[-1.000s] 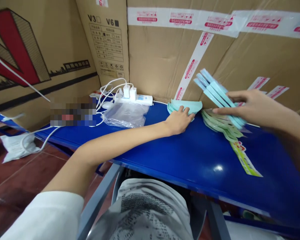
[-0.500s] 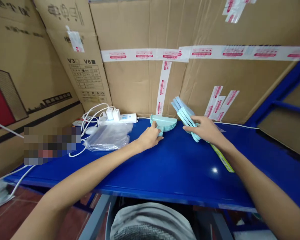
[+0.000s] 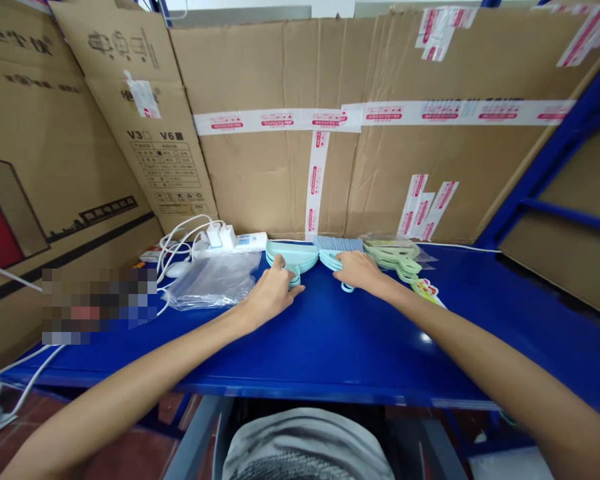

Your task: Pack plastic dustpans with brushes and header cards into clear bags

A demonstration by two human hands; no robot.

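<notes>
My left hand (image 3: 271, 293) rests on the handle of a stack of pale teal mini dustpans (image 3: 291, 255) at the back of the blue table (image 3: 360, 347). Its fingers curl over the handle. My right hand (image 3: 359, 270) lies flat on a stack of light blue mini brushes (image 3: 336, 249), which now sits on the table right beside the dustpans. Just right of that hand is a pile of pale green packaged items (image 3: 397, 257) in clear wrappers.
A white power strip (image 3: 235, 240) with chargers and cables sits at the back left, with clear plastic bags (image 3: 213, 280) in front of it. Cardboard boxes (image 3: 330, 133) wall the table's back and left. A blue shelf frame (image 3: 545, 173) stands on the right.
My right hand has lowered the blue brushes from mid-air onto the table beside the dustpans. My left hand stayed on the dustpan stack. The camera view rose and pulled back.
</notes>
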